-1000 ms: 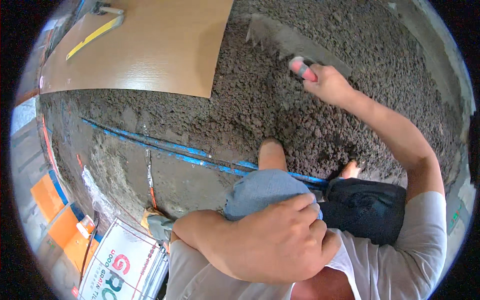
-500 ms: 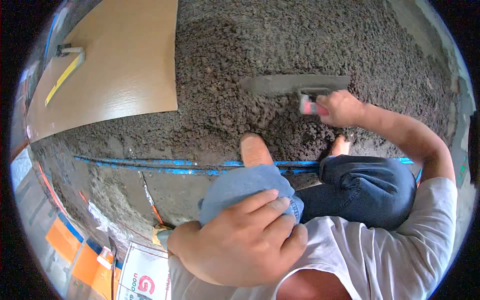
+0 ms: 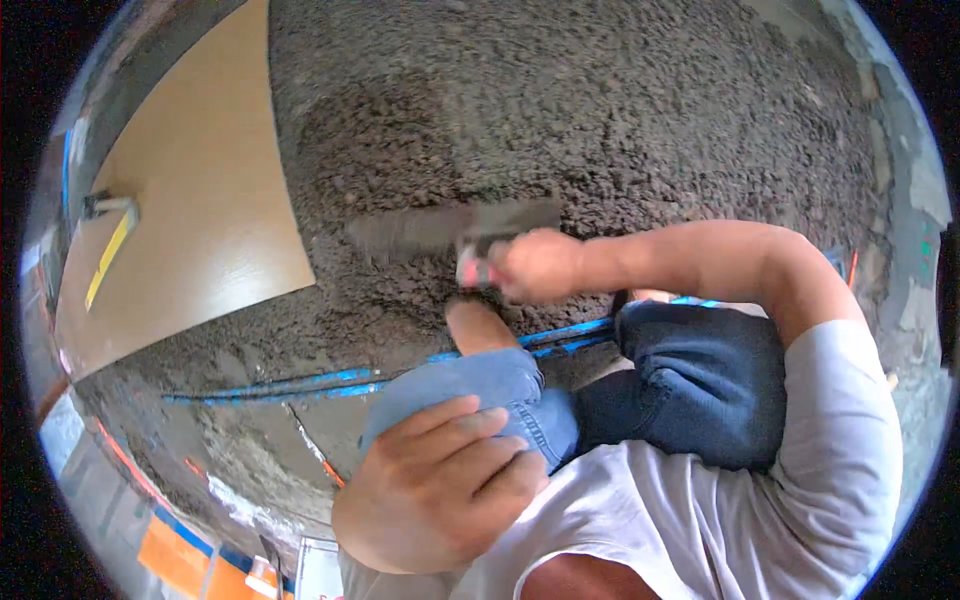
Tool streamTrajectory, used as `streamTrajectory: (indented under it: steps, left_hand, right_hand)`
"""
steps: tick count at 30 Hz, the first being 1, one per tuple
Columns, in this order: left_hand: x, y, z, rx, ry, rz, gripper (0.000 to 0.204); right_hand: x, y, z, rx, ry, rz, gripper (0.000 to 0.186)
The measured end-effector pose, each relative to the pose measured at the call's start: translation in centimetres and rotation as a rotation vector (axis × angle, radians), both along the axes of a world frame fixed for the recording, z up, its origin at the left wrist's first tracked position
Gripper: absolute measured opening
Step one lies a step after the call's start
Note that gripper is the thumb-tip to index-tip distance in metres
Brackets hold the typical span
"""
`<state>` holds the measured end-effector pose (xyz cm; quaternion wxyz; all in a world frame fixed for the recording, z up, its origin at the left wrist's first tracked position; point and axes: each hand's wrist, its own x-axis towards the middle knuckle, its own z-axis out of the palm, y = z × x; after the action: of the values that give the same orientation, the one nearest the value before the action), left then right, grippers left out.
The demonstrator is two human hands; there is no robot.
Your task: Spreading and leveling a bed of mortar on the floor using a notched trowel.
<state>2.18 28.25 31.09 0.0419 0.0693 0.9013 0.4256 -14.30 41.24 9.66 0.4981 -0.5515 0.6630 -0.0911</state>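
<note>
Trowel [image 3: 450,228] lying flat on mortar bed [image 3: 600,110], centre of frame, blade blurred, stretching left from handle. Mortar bed, coarse, grey, filling upper half and right of frame. Wooden board [image 3: 190,230] occupying upper left, its edge meeting mortar; yellow level [image 3: 108,255] lying on board near left rim. Blue pipes [image 3: 300,383] running across lower centre, half sunk in mortar. Left hand [image 3: 440,490] resting on denim-covered knee [image 3: 480,385], lower centre, fingers curled loosely over it. Right hand [image 3: 530,265] sitting centre right, fingers clenching red trowel handle [image 3: 472,270].
</note>
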Motion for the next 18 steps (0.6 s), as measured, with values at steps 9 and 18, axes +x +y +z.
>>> streamTrajectory:
  steps: [9, 18]
  left_hand:
    - [-0.6, -2.1, -0.9, 0.027, 0.015, -0.054, 0.018]
    - [-2.4, -1.6, -0.6, 0.006, -0.081, -0.148, 0.016]
  right_hand:
    - [-10.7, 14.0, 0.7, 0.123, 0.350, -0.886, 0.025]
    - [-10.4, 12.1, -1.7, 0.039, 0.590, -0.475, 0.023]
